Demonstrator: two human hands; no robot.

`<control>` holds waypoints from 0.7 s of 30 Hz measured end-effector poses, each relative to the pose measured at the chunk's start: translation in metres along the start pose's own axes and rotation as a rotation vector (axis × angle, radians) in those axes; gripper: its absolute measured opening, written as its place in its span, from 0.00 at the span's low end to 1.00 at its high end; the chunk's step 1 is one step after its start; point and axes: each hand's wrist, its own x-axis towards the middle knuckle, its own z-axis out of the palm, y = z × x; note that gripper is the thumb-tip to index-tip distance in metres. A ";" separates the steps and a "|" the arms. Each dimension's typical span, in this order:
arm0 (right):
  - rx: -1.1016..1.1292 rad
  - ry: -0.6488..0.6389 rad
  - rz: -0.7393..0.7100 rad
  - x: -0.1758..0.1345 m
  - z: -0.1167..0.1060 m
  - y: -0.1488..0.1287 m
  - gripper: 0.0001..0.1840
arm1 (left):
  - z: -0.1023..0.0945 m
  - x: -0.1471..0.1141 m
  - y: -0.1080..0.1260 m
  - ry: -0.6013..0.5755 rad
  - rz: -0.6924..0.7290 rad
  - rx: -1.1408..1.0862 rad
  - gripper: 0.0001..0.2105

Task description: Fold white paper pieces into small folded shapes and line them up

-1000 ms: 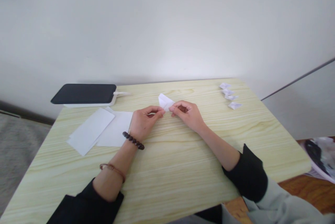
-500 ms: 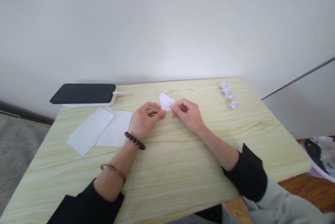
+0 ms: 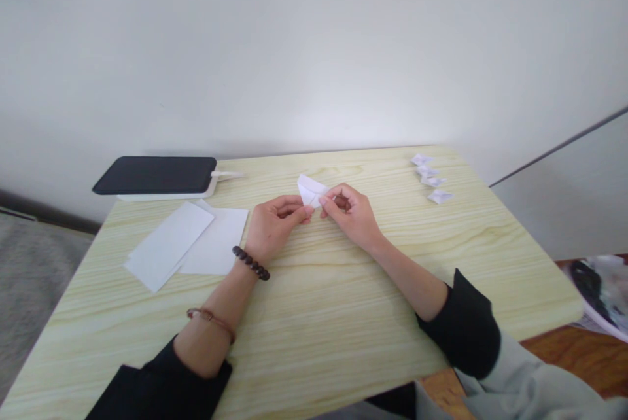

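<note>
A small piece of folded white paper (image 3: 311,188) is held above the middle of the table, between my two hands. My left hand (image 3: 275,224) pinches its lower left corner between thumb and fingers. From the other side, my right hand (image 3: 350,214) grips its right edge, thumb lying on the near face. The fingertips cover the paper's lower and right parts. Several small folded paper shapes (image 3: 440,196) stand in a short row at the back right. To the left of my left hand lie flat white paper sheets (image 3: 169,246), overlapping one another.
A black phone (image 3: 156,175) rests on a white block at the back left, with a white cable (image 3: 228,175) at its right end. The pale wood-grain table (image 3: 343,322) meets a white wall (image 3: 314,47) behind. A bin-like container (image 3: 601,296) sits on the floor at right.
Almost nothing has moved. My right hand and its fingers have shifted very slightly at the paper's right edge; both hands keep their hold.
</note>
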 end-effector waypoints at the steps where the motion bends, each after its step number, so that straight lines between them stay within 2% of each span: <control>1: 0.006 0.000 -0.003 0.000 0.000 0.000 0.14 | 0.000 0.000 0.000 0.002 -0.006 -0.004 0.22; 9: 0.075 0.006 -0.003 0.000 0.000 0.003 0.12 | -0.001 0.000 -0.001 -0.042 -0.030 -0.025 0.19; 14: 0.020 -0.018 -0.026 0.000 -0.001 0.000 0.10 | -0.003 0.001 -0.002 -0.060 -0.049 -0.049 0.18; 21: -0.081 -0.008 -0.110 0.001 -0.003 0.001 0.09 | -0.005 0.003 -0.003 -0.113 -0.038 0.057 0.10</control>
